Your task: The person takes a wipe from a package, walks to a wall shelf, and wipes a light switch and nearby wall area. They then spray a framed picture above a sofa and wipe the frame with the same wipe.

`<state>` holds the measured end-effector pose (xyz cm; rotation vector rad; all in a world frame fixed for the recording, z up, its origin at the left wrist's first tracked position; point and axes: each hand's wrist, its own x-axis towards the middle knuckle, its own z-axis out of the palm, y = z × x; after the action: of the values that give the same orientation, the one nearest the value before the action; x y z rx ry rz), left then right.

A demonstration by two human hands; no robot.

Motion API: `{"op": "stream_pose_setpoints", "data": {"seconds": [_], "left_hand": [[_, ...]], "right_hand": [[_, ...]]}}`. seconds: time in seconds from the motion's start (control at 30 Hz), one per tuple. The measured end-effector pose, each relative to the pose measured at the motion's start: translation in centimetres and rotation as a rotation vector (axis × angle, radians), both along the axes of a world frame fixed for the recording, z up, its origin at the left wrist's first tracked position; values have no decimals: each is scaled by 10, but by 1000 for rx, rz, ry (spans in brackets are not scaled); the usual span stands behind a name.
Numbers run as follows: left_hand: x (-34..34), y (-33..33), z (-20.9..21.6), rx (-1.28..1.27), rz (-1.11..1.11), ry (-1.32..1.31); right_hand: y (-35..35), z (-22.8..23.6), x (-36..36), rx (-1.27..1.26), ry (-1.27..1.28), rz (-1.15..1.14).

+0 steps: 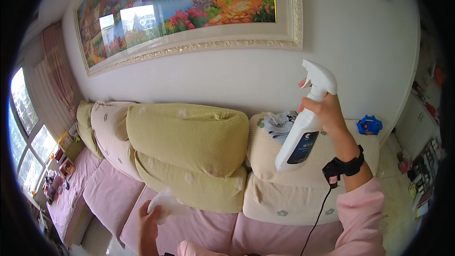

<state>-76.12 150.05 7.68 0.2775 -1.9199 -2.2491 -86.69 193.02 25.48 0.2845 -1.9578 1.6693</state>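
Way off on the left there's a window (26,128) with a pink curtain (59,66) next to it; then the sofa (142,194) with pink seat pads and yellow-green back cushions (187,135) dotted with little white flowers. Down low, the left hand (149,223) is curled around a white cloth (167,204), fingers closed on its lower edge, so it's pinching the cloth right over the pink seat; the cloth sticks up and to the right out of the grip. Above all that hangs a big landscape painting (175,4) in a pale ornate frame. Further right, a grey garment (280,125) lies crumpled on top of the cream cushion (284,185); just beside it the right hand (327,111) is wrapped tight round the neck of a white spray bottle (307,123), one finger up at the trigger. The bottle's long axis runs tilted, base down-left near the cushion, nozzle up top pointing left towards the wall; it's held in the air, touching nothing else. Black wrist strap (343,167) with a cable hanging down, pink sleeve below; a blue toy (369,125) sits on the sofa's far right end.
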Motion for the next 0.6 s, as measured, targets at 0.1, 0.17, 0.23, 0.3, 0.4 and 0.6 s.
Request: {"op": "stream_pose_setpoints", "data": {"seconds": [0.1,0.17,0.23,0.3,0.4,0.6], "left_hand": [[-33,-10,-13,52,-88,26],[-60,-16,-20,100,-165,12],[-95,-20,-32,218,-265,12],[-135,-31,-43,281,-415,3],[-192,-45,-62,537,-556,-8],[-313,-62,-96,884,-777,-101]], "right_hand": [[-19,-3,-10,-55,-5,-21],[-32,-3,-17,-95,7,-36],[-47,-3,-26,-81,12,-80],[-66,-2,-36,-70,8,-125],[-97,4,-54,-64,-15,-186],[-144,10,-99,-144,-35,-301]]}}
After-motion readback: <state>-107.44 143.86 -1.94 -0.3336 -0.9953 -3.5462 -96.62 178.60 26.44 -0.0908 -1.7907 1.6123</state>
